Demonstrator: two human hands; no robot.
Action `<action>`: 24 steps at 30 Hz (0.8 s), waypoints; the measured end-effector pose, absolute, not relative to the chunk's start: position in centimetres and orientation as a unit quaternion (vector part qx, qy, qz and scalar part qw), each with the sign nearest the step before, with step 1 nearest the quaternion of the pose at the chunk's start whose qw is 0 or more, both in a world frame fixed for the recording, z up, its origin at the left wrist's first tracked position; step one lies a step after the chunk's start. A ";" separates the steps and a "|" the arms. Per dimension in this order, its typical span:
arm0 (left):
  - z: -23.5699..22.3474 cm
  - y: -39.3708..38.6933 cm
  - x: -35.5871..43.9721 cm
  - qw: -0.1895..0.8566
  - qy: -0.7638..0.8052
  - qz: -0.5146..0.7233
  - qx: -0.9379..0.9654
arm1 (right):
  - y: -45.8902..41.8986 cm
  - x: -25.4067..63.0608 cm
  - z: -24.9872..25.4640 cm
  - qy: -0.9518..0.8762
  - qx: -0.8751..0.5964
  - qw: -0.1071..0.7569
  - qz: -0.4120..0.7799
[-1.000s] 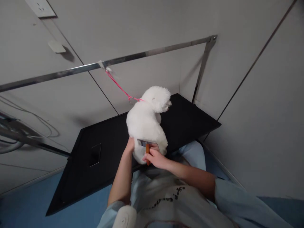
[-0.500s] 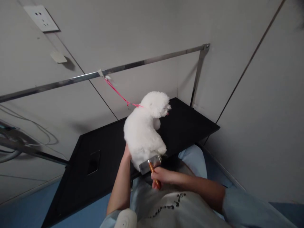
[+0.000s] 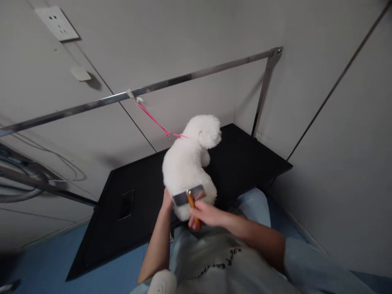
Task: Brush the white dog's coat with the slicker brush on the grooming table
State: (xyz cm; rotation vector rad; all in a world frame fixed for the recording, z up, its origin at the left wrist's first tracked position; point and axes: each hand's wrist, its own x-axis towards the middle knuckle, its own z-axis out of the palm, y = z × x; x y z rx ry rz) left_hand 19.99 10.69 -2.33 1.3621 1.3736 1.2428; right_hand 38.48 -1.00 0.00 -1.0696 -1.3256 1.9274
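Note:
A fluffy white dog is on the black table, its head turned toward the right. Wrapped round the wooden handle of a slicker brush, my right hand is closed. The brush's flat metal head lies against or just over the fur of the dog's hindquarters; slight blur hides which. My left hand rests against the dog's left flank, with its fingers hidden behind the fur. A pink leash loop runs from the dog's neck up to the metal bar.
The black grooming table stands against a pale wall, with a metal bar over its far side. A dark phone-like rectangle is on the table's left part. Cables and a hose hang at the left. A wall socket is above.
My right hand has moved the brush up and slightly left across the dog's rear. The dog's head has turned further away from me. The view has shifted slightly.

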 end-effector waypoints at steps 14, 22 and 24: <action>-9.3 3.1 25.7 0.515 0.545 0.563 0.347 | 4.4 46.4 12.0 -0.774 -0.540 0.201 0.263; -5.9 7.5 28.1 0.610 0.464 0.561 0.313 | 6.4 47.3 13.2 -0.845 -0.485 0.097 0.201; -6.0 7.5 27.8 0.613 0.452 0.581 0.287 | 6.8 47.8 13.2 -0.815 -0.532 0.141 0.182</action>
